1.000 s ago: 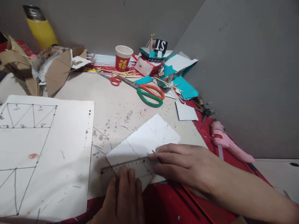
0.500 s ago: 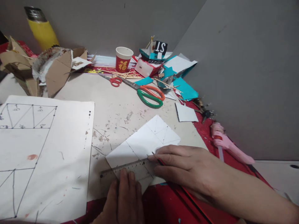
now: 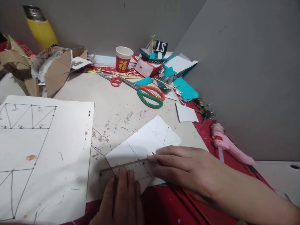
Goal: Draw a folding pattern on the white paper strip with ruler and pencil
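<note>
On the desk lies a white card (image 3: 142,142) with thin pencil lines, set at an angle. A clear ruler (image 3: 106,172) crosses its near part. The fingers of my left hand (image 3: 124,197) lie flat on the ruler, pressing it against the card. My right hand (image 3: 187,167) holds a red and black pencil (image 3: 160,161), its dark tip just above the ruler's edge on the card. Its fingertips touch the card and the ruler's right end. The palm hides part of the pencil.
A large drawn sheet (image 3: 70,150) covers the left. Behind are two scissors, the bigger with orange and green handles (image 3: 151,98), a paper cup (image 3: 123,59), cardboard pieces (image 3: 58,72) and teal scraps (image 3: 186,89). A pink glue gun (image 3: 231,147) rests at right; a yellow bottle (image 3: 42,29) stands behind.
My left hand has shifted very slightly up and to the left on the ruler, whose left end has tipped up a little. My right hand and the pencil are nearly still.
</note>
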Demonstrator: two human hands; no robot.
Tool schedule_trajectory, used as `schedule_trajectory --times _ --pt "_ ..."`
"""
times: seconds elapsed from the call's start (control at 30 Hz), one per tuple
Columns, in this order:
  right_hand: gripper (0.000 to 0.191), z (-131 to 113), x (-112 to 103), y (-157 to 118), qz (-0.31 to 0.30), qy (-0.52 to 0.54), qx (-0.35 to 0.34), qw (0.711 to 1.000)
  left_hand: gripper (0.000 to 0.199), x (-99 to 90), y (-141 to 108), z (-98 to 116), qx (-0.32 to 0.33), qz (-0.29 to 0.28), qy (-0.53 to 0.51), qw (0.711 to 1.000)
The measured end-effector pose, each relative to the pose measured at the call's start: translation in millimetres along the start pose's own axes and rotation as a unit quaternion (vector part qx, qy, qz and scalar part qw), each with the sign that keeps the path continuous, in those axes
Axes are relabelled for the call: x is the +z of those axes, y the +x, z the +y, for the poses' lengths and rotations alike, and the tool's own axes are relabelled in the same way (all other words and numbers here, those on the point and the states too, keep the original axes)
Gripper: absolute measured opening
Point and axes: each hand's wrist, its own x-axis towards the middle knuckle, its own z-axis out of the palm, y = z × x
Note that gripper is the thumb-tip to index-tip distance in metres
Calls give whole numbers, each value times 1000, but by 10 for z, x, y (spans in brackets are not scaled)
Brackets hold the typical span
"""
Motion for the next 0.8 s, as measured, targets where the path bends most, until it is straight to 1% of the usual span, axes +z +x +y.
schedule_trajectory --times 0.07,0.13,0.37,0.47,0.57,0.7,0.73,0.8 --pt "30 -6 -1 1 2 -2 3 1000 39 -13 14 -25 13 -1 5 1000" --pt "31 -13 -2 2 2 -4 5 1000 37 -27 31 -43 13 -2 7 1000" --pt "35 -21 -4 0 3 -2 6 1000 31 -23 56 7 -29 3 6 1000" --pt "36 -16 -1 12 1 4 11 1000 35 13 25 56 -53 12 1 999" --pt "35 -14 -7 24 -4 14 12 1000 41 50 -17 101 -67 5 5 998" --pt "30 -48 -99 16 -19 43 34 998 43 84 -43 155 -88 0 15 996" --pt "28 -57 -138 13 -15 47 43 998 42 91 -44 168 -93 2 12 996" --pt "25 -54 -207 22 13 39 54 998 41 109 -44 189 -104 6 2 995"
